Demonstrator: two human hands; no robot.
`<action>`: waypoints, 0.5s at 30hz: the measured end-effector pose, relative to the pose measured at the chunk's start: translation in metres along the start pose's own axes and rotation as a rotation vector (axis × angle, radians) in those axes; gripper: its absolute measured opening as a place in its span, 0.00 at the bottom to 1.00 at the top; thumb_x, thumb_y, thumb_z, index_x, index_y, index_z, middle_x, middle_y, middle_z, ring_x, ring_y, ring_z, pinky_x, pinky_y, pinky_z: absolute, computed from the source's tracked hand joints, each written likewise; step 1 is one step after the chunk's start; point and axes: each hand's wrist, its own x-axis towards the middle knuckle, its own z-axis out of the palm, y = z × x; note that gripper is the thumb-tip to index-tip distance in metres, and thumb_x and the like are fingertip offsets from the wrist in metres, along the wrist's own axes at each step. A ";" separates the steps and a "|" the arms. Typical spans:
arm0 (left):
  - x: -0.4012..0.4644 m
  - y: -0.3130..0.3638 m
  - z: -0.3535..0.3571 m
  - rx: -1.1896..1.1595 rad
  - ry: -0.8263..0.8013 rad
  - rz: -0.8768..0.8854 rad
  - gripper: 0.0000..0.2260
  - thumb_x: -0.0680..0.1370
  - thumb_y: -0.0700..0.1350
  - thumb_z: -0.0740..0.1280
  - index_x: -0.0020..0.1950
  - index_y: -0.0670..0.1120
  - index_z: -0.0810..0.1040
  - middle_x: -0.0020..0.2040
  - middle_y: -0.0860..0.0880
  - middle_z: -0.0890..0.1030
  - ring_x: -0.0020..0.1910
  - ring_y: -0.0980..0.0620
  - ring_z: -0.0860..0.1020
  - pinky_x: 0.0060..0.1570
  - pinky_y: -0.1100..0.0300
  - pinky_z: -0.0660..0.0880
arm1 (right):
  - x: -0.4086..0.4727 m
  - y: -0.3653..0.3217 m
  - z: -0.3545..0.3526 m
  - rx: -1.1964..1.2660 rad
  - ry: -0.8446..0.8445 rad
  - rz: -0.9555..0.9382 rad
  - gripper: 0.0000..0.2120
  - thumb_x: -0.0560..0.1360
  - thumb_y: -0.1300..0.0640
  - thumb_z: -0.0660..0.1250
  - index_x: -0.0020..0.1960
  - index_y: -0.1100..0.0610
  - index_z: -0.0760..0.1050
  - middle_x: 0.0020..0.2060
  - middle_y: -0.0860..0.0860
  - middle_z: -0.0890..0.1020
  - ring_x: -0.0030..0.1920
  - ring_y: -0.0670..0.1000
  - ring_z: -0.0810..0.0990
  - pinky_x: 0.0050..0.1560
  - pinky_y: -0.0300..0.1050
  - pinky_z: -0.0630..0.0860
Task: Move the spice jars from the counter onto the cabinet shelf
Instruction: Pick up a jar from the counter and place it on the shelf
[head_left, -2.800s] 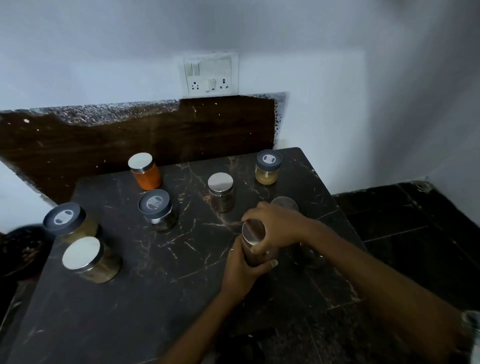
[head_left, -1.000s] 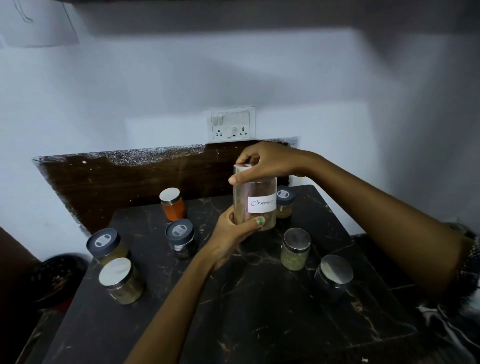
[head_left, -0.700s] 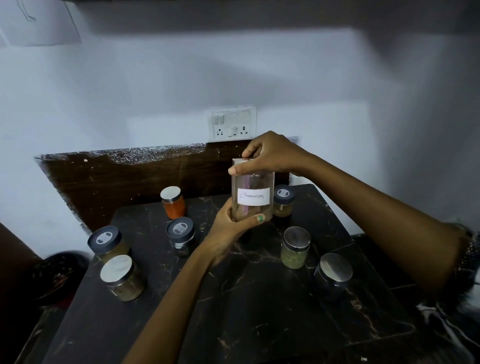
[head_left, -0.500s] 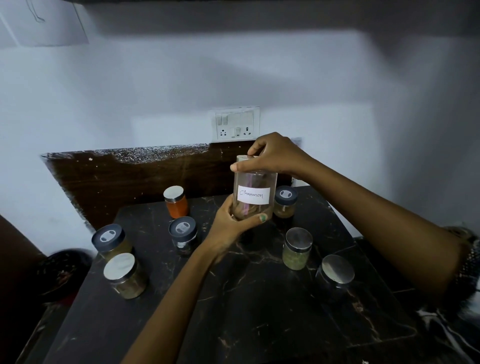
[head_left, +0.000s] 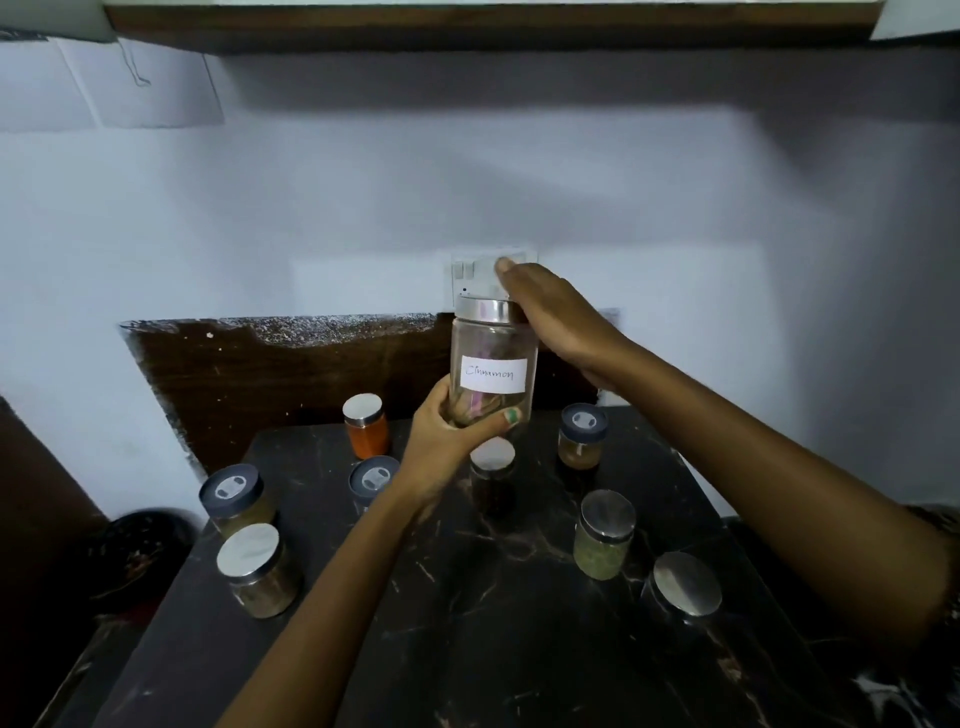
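Note:
A tall glass jar labelled "Cinnamon" (head_left: 492, 364) with a steel lid is held upright above the counter (head_left: 467, 639). My left hand (head_left: 447, 441) grips its base from below. My right hand (head_left: 545, 312) holds the lid from the right and far side, with its fingers mostly hidden. Several smaller spice jars stand on the black marble: an orange one (head_left: 365, 426), a green one (head_left: 604, 535), an amber one with a dark lid (head_left: 582, 436), and a dark one (head_left: 492, 470) right under the lifted jar. The brown underside of the cabinet shelf (head_left: 467, 26) runs along the top.
More jars stand at the counter's left (head_left: 236, 499) (head_left: 257, 569), middle (head_left: 371, 478) and right edge (head_left: 685, 590). A wall socket (head_left: 467, 270) sits behind the lifted jar. A dark round container (head_left: 140, 551) lies low to the left of the counter.
Both hands have lifted the cinnamon jar from the counter to socket height, and my view has tilted up so the shelf's underside shows. The other jars have not moved.

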 end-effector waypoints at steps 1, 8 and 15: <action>0.004 0.010 -0.003 0.009 0.025 0.034 0.30 0.64 0.46 0.77 0.63 0.53 0.71 0.57 0.54 0.80 0.55 0.59 0.79 0.51 0.64 0.78 | 0.000 -0.004 0.001 0.063 0.016 -0.037 0.29 0.78 0.37 0.49 0.73 0.51 0.61 0.72 0.49 0.66 0.70 0.49 0.66 0.66 0.46 0.64; 0.024 0.086 -0.026 -0.016 0.068 0.264 0.33 0.63 0.48 0.76 0.66 0.50 0.71 0.57 0.51 0.82 0.57 0.53 0.80 0.55 0.59 0.77 | -0.005 -0.031 0.019 0.457 -0.050 -0.253 0.21 0.82 0.48 0.45 0.74 0.41 0.50 0.73 0.43 0.62 0.72 0.45 0.63 0.69 0.47 0.67; 0.040 0.153 -0.056 0.069 0.153 0.433 0.32 0.69 0.52 0.74 0.70 0.58 0.64 0.62 0.54 0.77 0.60 0.56 0.77 0.60 0.56 0.75 | 0.022 -0.069 0.046 0.486 -0.082 -0.383 0.26 0.82 0.55 0.47 0.75 0.40 0.41 0.76 0.40 0.50 0.74 0.42 0.54 0.68 0.38 0.57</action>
